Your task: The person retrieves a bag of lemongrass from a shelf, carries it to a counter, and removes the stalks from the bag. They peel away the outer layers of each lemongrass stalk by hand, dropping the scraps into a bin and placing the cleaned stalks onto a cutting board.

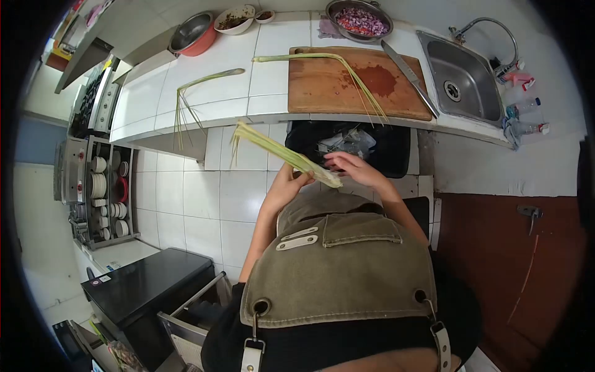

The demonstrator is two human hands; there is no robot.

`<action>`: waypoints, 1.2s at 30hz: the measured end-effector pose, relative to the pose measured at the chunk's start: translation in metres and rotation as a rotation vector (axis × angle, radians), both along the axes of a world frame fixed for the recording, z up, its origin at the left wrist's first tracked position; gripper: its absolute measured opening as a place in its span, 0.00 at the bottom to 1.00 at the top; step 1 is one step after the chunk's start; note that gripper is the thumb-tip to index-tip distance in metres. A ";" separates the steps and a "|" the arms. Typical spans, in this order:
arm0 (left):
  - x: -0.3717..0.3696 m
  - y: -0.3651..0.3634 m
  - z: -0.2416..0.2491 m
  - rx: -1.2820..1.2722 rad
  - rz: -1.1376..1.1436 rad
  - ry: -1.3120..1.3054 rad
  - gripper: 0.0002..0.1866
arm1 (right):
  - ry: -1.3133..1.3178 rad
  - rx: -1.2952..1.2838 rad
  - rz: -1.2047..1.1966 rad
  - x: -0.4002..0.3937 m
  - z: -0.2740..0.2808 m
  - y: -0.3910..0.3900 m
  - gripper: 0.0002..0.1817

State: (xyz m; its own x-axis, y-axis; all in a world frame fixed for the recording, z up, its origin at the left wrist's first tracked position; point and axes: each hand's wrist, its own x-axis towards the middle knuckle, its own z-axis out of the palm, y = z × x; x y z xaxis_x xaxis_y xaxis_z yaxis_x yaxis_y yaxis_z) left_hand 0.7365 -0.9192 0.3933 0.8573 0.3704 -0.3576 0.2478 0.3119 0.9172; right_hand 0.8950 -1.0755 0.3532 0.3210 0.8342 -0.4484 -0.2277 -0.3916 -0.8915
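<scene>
Some long, fibrous lemongrass (273, 147) sits clamped in the left hand (289, 186); the right hand (361, 172) curves loosely open; a metal bowl (331, 17) holds chopped purple pieces (359, 22).

Counter (268, 93) holds two stalks (211, 77) (310, 56), one board (319, 93), one knife (409, 78).

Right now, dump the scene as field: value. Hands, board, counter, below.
left_hand: left hand grips green stalks
right_hand: right hand by their pale end; contact unclear
board: cutting board with knife at its right side, bent stalk across its top
counter_left: another bent stalk, leaves over the edge
below_counter: black container holding clear plastic
</scene>
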 end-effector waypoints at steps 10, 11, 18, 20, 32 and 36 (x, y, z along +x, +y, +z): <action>0.014 -0.008 -0.003 0.218 0.096 -0.053 0.17 | -0.497 0.107 0.262 -0.005 0.037 0.015 0.12; 0.014 -0.012 -0.005 0.152 0.163 -0.118 0.13 | -0.497 0.106 0.261 -0.008 0.032 0.014 0.12; 0.011 -0.016 -0.010 0.104 0.318 -0.257 0.06 | 0.071 0.541 -0.316 -0.023 0.029 0.009 0.09; 0.014 -0.018 -0.010 -0.173 0.381 -0.379 0.09 | 0.082 0.609 -0.357 -0.025 0.037 0.009 0.10; 0.032 -0.034 -0.009 0.254 0.134 -0.114 0.09 | -0.439 0.489 -0.361 -0.023 0.053 0.011 0.10; 0.034 -0.033 -0.018 0.243 0.252 -0.138 0.06 | -0.521 0.503 -0.432 -0.026 0.048 0.015 0.16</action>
